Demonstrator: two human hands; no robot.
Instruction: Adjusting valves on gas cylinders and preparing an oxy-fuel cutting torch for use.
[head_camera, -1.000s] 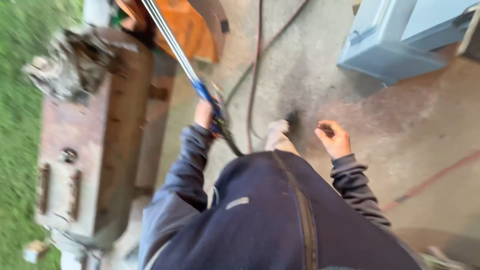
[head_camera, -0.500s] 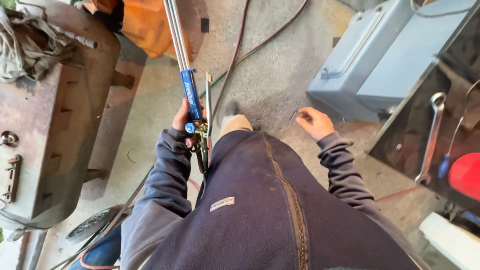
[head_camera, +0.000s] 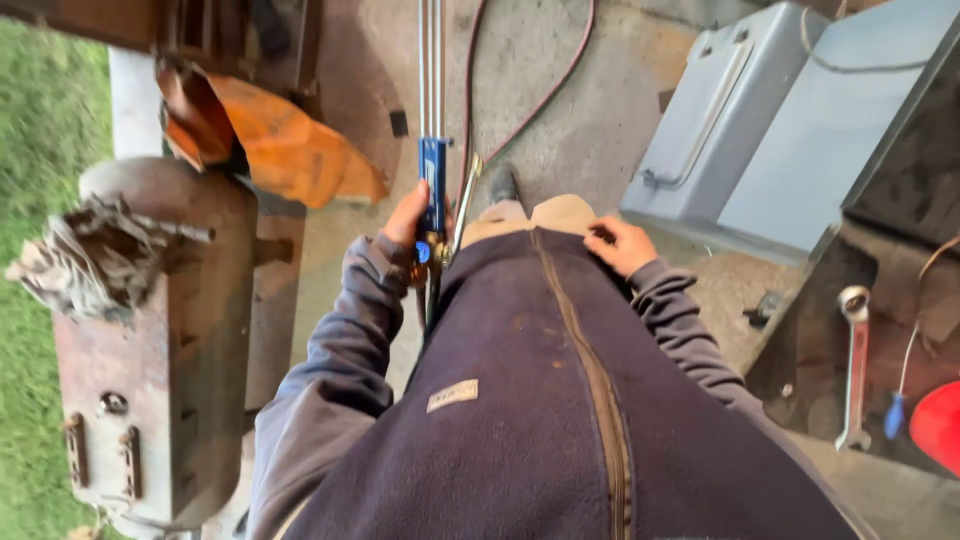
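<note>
My left hand (head_camera: 407, 222) grips the blue handle of a cutting torch (head_camera: 432, 185), whose metal tubes run up and away toward the top of the view. Hoses (head_camera: 470, 120) trail from the torch across the concrete floor. My right hand (head_camera: 620, 245) rests at the hem of my dark fleece jacket (head_camera: 540, 400), fingers curled against the fabric; whether it holds anything small I cannot tell. One shoe tip (head_camera: 503, 183) shows beyond the jacket.
A rusty steel tank (head_camera: 160, 380) with a frayed bundle on top lies at left, beside grass. An orange cloth (head_camera: 290, 150) lies on the floor ahead. Grey metal boxes (head_camera: 760, 130) stand at right. A wrench (head_camera: 855, 360), a screwdriver and a red object lie on a dark surface.
The view has swung between frames. My left hand keeps the torch upright in front of me. My right hand has drawn in from the open air to the jacket hem.
</note>
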